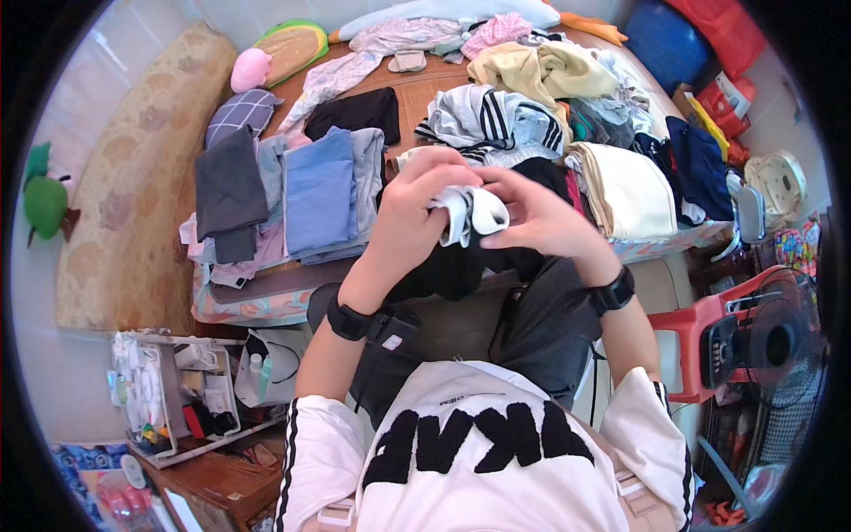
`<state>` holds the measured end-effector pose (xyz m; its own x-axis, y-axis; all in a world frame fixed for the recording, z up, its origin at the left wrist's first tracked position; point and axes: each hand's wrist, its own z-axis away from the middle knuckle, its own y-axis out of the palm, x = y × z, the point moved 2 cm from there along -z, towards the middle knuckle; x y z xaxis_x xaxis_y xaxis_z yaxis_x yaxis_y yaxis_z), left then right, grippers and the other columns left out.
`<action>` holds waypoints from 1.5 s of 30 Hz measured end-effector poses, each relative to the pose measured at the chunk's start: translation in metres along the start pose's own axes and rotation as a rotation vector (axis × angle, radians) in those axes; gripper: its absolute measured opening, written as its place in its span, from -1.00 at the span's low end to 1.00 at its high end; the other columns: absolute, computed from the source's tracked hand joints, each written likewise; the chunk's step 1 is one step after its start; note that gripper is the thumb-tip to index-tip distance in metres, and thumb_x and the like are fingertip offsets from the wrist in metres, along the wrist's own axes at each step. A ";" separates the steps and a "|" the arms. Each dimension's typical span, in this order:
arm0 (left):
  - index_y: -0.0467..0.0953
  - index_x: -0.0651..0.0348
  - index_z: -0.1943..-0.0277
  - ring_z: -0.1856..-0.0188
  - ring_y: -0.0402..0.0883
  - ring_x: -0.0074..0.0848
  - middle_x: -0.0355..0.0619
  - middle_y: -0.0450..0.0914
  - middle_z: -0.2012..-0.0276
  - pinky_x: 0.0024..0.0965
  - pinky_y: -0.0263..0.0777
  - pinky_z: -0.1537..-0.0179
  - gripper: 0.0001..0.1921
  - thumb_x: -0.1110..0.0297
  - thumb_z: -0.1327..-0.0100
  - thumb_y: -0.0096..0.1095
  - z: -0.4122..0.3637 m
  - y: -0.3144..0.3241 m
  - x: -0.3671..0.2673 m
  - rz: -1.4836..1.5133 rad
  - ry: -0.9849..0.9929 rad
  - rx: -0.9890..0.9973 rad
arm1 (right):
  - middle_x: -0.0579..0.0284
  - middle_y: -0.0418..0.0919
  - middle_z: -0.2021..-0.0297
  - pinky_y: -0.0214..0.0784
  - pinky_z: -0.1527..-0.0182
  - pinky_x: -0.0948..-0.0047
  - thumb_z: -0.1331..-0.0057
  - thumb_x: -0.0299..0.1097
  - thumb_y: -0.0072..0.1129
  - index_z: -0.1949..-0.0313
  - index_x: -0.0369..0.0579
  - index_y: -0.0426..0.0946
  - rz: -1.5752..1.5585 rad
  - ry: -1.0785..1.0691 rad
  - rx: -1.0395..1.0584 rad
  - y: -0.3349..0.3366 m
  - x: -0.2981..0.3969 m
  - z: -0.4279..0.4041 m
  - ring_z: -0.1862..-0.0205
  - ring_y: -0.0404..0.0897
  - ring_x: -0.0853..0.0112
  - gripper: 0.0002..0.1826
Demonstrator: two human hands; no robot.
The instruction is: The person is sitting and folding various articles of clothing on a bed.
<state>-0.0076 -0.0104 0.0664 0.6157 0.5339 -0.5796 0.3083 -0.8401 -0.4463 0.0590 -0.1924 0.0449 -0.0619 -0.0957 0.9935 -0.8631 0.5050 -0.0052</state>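
Observation:
A small bundle of white cloth, perhaps rolled socks, is between my hands over my lap. My left hand grips its left side, fingers over the top and thumb beneath. Curled around the right side is my right hand, its thumb by the bundle's rounded, folded end. Black cloth lies just below the bundle, against the bed edge. Beyond my hands is a heap of white clothing with black stripes. Folded blue cloth rests to the left, and folded cream cloth to the right.
Dark grey folded trousers lie at the bed's left. Cream-yellow clothing and a pink checked cloth are piled farther back. An electric fan stands at right beside a red plastic stool. A white rack is at lower left.

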 end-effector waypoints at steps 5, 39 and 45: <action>0.40 0.27 -0.08 -0.03 0.46 -0.16 0.07 0.43 0.05 -0.30 0.42 0.03 -0.47 0.51 0.00 0.39 0.010 -0.004 -0.001 -0.317 -0.194 -0.306 | 0.37 0.59 0.18 0.37 0.03 0.58 -0.31 -0.54 0.13 -0.10 -0.19 0.47 0.058 -0.055 -0.195 0.017 -0.016 -0.007 0.12 0.47 0.67 -0.65; 0.36 0.25 -0.26 0.06 0.55 -0.51 -0.08 0.57 0.01 -0.43 0.42 0.04 -0.29 0.26 -0.05 0.50 0.027 -0.008 0.002 0.439 -0.418 0.098 | 0.28 0.58 0.19 0.38 0.07 0.58 -0.25 -0.48 0.19 0.12 -0.20 0.48 0.166 -0.201 -0.385 0.011 0.007 -0.037 0.18 0.51 0.62 -0.78; 0.58 0.42 0.04 0.25 0.57 -0.68 -0.18 0.66 0.25 -0.59 0.44 0.19 -0.78 0.55 -0.28 0.17 0.028 -0.011 0.019 0.456 -0.601 -0.231 | 0.38 0.42 0.42 0.27 0.33 0.63 -0.08 -0.40 0.40 0.40 -0.10 0.32 0.197 -0.078 -0.659 0.009 0.008 -0.035 0.39 0.39 0.66 -0.67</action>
<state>-0.0197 0.0114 0.0410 0.2401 0.0372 -0.9700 0.3036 -0.9520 0.0386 0.0681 -0.1587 0.0569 -0.2435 0.0020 0.9699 -0.3487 0.9330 -0.0894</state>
